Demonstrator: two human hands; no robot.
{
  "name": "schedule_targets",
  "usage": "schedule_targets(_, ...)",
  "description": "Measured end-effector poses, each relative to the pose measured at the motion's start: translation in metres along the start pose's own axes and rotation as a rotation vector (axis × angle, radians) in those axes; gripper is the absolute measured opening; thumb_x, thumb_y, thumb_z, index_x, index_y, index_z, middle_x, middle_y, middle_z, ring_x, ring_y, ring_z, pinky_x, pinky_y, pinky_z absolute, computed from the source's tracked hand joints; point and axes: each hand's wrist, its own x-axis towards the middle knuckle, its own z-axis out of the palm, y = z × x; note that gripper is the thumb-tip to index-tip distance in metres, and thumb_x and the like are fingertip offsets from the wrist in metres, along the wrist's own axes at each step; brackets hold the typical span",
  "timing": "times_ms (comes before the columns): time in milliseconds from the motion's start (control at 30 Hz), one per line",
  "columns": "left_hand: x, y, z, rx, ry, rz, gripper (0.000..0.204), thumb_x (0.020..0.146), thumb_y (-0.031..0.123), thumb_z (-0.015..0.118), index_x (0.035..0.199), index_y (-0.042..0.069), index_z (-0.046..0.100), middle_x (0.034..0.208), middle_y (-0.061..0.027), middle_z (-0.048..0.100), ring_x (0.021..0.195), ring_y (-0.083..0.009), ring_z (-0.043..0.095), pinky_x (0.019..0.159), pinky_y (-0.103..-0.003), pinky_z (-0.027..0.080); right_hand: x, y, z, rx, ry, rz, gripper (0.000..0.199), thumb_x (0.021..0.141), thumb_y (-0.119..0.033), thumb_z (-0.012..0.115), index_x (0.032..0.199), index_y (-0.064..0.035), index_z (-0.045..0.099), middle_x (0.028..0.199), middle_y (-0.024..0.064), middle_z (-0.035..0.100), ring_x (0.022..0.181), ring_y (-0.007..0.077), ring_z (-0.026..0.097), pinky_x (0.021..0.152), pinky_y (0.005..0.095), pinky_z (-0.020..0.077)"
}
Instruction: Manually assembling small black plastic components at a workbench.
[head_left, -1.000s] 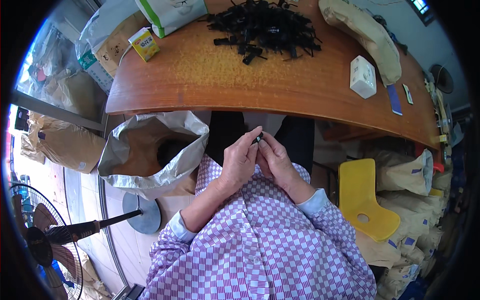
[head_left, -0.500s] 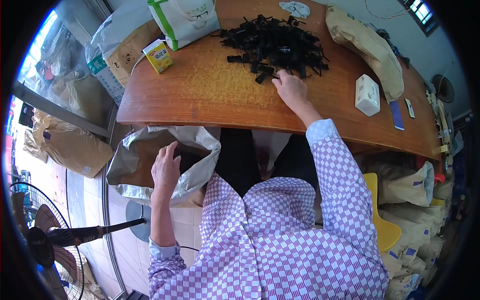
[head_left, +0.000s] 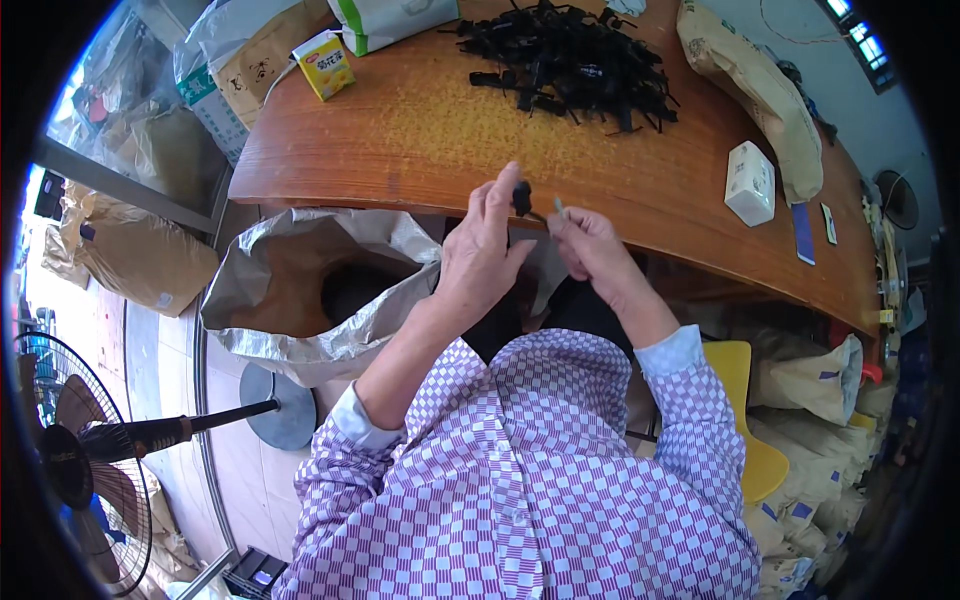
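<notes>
Just over the near edge of the table, my right hand (head_left: 592,245) is closed in a pinch on a small black plastic part (head_left: 522,198) by its thin stem. A short, thin, greyish piece (head_left: 559,207) sticks up from the same fingers; its kind is not clear. My left hand (head_left: 482,245) is open beside the part's chunky end, fingers stretched and thumb apart. Whether it touches the part cannot be made out. Farther back on the table lies a heap of similar black plastic parts (head_left: 575,60) with thin stems.
Left of my lap stands an open silvery sack (head_left: 290,350) with a brown lining. The wooden table (head_left: 400,150) bears a yellow box (head_left: 325,68), a white-green bag (head_left: 400,22), a tissue pack (head_left: 750,185) and a paper sack (head_left: 755,100). A fan (head_left: 85,460) stands left, a yellow chair (head_left: 735,400) right.
My right hand has drawn back from the heap toward me with a black part. My left hand has risen from over the silvery sack to meet it. The view has shifted slightly.
</notes>
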Motion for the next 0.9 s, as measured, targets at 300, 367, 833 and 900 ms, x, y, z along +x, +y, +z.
schedule_targets(300, -0.028, 0.007, 0.028, 0.069, -0.157, 0.033, 0.061, 0.074, 0.004, 0.066, 0.129, 0.007, 0.039, 0.104, -0.0183, 0.058, 0.078, -0.0307, 0.063, 0.069, -0.037, 0.052, -0.051, 0.036, 0.000, 0.271, -0.106, 0.095, 0.024, 0.093, -0.028, 0.056, 0.075, -0.0129, 0.055, 0.051, -0.0093, 0.037, 0.039, 0.0007, 0.028, 0.037, 0.0194, 0.0182)
schedule_targets(367, -0.032, 0.008, 0.029, 0.077, -0.180, 0.038, 0.059, 0.075, 0.004, 0.066, 0.128, 0.007, 0.041, 0.103, -0.0185, 0.058, 0.078, -0.0314, 0.063, 0.069, -0.038, 0.052, -0.054, 0.040, 0.000, 0.307, -0.104, 0.096, 0.025, 0.093, -0.030, 0.056, 0.075, -0.0120, 0.055, 0.051, -0.0092, 0.037, 0.040, 0.0006, 0.026, 0.037, 0.0199, 0.0174)
schedule_targets(833, -0.055, 0.008, 0.042, -0.640, -0.300, -0.434, 0.043, 0.084, -0.006, 0.057, 0.123, 0.005, 0.045, 0.078, -0.0005, 0.055, 0.067, -0.0056, 0.055, 0.060, -0.020, 0.047, -0.061, 0.081, 0.011, -0.073, 0.079, -0.386, 0.024, 0.099, -0.025, 0.043, 0.101, -0.0035, 0.054, 0.063, -0.0046, 0.043, 0.053, 0.0025, 0.038, 0.046, 0.0170, 0.0307)
schedule_targets(900, -0.059, 0.006, 0.044, -0.684, -0.302, -0.401, 0.043, 0.082, -0.004, 0.057, 0.122, 0.003, 0.044, 0.078, -0.0049, 0.056, 0.068, -0.0061, 0.053, 0.059, -0.024, 0.046, -0.061, 0.087, 0.013, -0.085, 0.083, -0.385, 0.023, 0.099, -0.023, 0.043, 0.102, -0.0028, 0.054, 0.065, -0.0041, 0.044, 0.055, 0.0026, 0.039, 0.047, 0.0168, 0.0322)
